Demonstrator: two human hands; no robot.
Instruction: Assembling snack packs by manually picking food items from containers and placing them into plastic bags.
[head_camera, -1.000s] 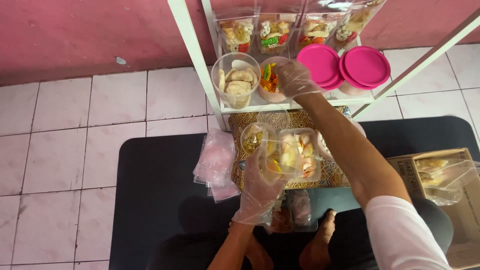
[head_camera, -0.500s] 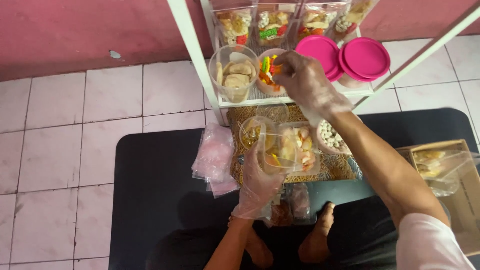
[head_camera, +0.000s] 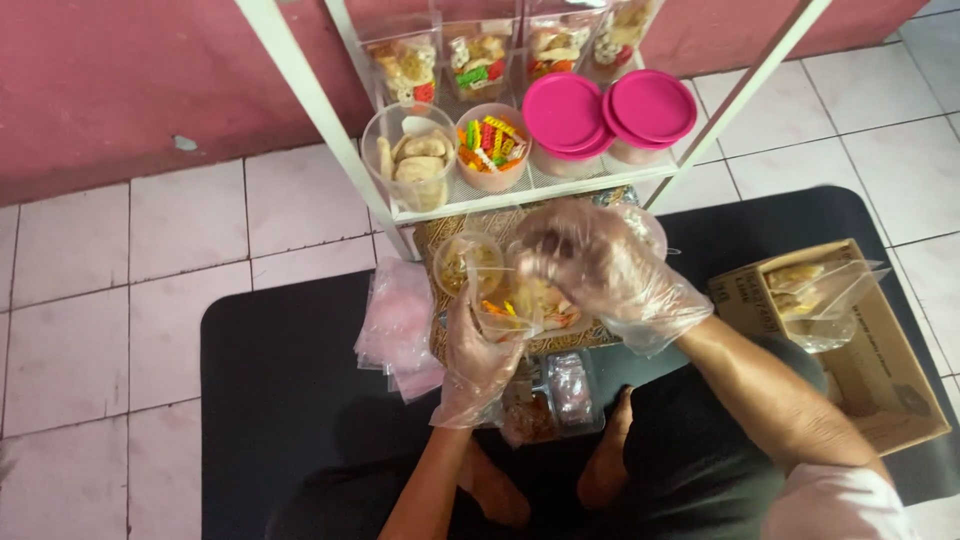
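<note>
**Snack packing at floor level: clear container held over the patterned tray**

The black mat (head_camera: 270, 400) covers the tiled floor; the person sits on it facing a white shelf frame (head_camera: 300, 100). On the shelf stand a clear tub of crackers (head_camera: 408, 158), a tub of coloured sweets (head_camera: 490, 145) and two pink-lidded tubs (head_camera: 600, 110). A cardboard box (head_camera: 880, 370) of filled bags lies to the right, a stack of pink plastic bags (head_camera: 400, 320) to the left.

The clear container (head_camera: 515, 305) is held just above the patterned tray (head_camera: 440, 240), close to the knees. The left hand (head_camera: 475, 360), gloved, closes its grip around the container's side from below. The right hand (head_camera: 600, 265), also gloved, sits cupped over the container's mouth; whether its grip pinches anything cannot be told.

Judgement: the container is light, thin-walled and easily crushed, slippery under film gloves. Hold low on the wall, with gentle pressure.

Change from half a second earlier: the right hand, then up at the sweets tub, has come down to the container.
</note>
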